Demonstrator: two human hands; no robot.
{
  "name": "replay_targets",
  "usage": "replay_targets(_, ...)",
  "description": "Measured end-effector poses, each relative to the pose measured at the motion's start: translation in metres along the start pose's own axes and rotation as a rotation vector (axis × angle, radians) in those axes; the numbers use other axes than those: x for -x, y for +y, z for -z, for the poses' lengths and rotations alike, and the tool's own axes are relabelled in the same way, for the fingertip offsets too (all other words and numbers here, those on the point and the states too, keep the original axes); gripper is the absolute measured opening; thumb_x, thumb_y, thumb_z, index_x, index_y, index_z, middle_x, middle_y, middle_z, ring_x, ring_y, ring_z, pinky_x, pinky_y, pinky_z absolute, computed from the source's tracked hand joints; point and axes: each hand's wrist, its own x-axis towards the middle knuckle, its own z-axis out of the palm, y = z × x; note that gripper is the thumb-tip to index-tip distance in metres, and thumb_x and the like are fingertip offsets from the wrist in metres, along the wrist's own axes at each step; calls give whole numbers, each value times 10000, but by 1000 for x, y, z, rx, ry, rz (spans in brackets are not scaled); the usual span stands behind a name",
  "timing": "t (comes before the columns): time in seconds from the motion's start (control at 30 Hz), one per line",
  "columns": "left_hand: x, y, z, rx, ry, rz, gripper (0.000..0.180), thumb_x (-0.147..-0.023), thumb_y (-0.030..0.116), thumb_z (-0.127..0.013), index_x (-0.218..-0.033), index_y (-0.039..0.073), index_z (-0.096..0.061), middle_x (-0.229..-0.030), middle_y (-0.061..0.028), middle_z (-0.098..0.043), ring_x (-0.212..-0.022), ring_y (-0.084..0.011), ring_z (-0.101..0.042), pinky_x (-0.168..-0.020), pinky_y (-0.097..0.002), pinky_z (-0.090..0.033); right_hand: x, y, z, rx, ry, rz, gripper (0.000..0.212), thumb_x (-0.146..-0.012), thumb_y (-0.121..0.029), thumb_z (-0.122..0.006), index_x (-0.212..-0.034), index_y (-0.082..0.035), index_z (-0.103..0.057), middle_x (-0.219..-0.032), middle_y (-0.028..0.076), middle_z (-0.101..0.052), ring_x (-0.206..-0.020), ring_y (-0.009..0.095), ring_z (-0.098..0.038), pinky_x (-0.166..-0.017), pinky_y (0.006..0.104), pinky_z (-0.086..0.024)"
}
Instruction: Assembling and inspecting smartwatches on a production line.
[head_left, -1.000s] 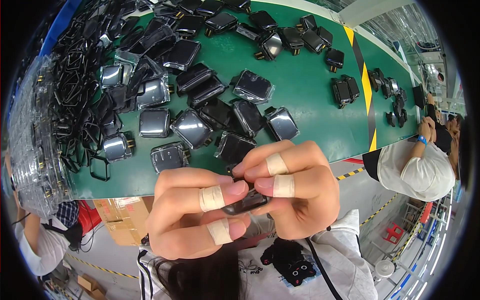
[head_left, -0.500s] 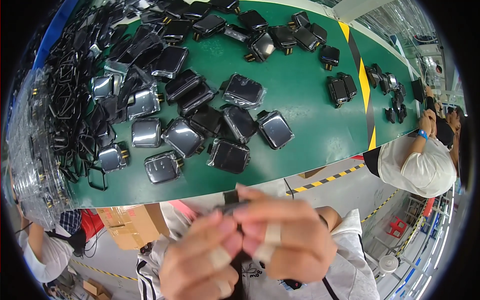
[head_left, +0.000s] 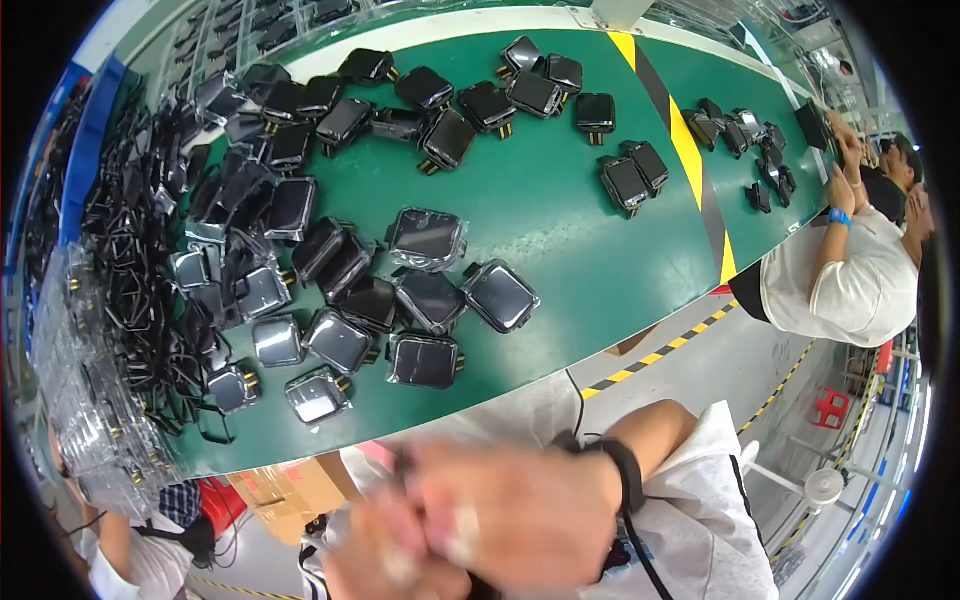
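Observation:
Both my hands are in front of my body, just off the near edge of the green table, smeared by motion. My left hand (head_left: pixel 385 545) and my right hand (head_left: pixel 520 515) meet with fingertips pinched together. A small dark piece (head_left: pixel 403 462) shows at the fingertips, too blurred to name. Closest on the table is a black square-faced device (head_left: pixel 425 360) in clear film with metal prongs at its side. Another wrapped device (head_left: pixel 502 296) lies to its right, and a silvery-looking one (head_left: pixel 317 395) to its left. Pale bands wrap some fingers.
Black frames and straps (head_left: pixel 140 290) heap along the left, beside clear plastic trays (head_left: pixel 90 370) and a blue bin edge (head_left: pixel 90 150). More devices (head_left: pixel 447 138) lie at the back. Yellow-black tape (head_left: pixel 685 150) crosses the table; a person (head_left: pixel 840 270) works beyond. A cardboard box (head_left: pixel 295 495) stands below.
My view has shifted, so the table items sit further left and the near edge lower. My joined hands now appear lower and more blurred, and the dark piece is less visible.

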Motion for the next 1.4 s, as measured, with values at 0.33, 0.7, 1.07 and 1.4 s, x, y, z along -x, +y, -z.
replay_targets(0.33,-30,-53,-25,130,-56,0,240,-644,-99,-703,-850,-12,-616,-1017,-166,-584,-945,-291,-598,-791,-415,-540,10,31,16,414,659,200,177,-797,24,-626,-933,27,-514,-929,175,-517,-779,325,-623,-630,367,-546)
replay_targets(0.7,-22,-49,-28,305,85,4,277,-634,-103,-719,-881,-14,-631,-1053,-198,-521,-951,-321,-589,-821,-403,-538,9,45,6,217,735,296,166,-778,81,-600,-866,14,-476,-931,191,-519,-775,328,-624,-635,390,-560)
replay_targets(1.07,-19,-44,-30,224,121,59,182,-677,-122,-651,-804,8,-650,-996,-192,-552,-878,-301,-621,-742,-339,-566,12,38,9,205,672,235,85,-839,59,-533,-872,44,-456,-933,191,-509,-775,298,-614,-635,366,-561)
replay_targets(1.4,-19,-46,-29,209,121,25,200,-650,-112,-676,-798,19,-647,-997,-187,-551,-867,-308,-625,-718,-328,-571,12,31,2,74,792,142,180,-713,122,-628,-821,19,-528,-927,184,-566,-820,280,-641,-720,363,-536)
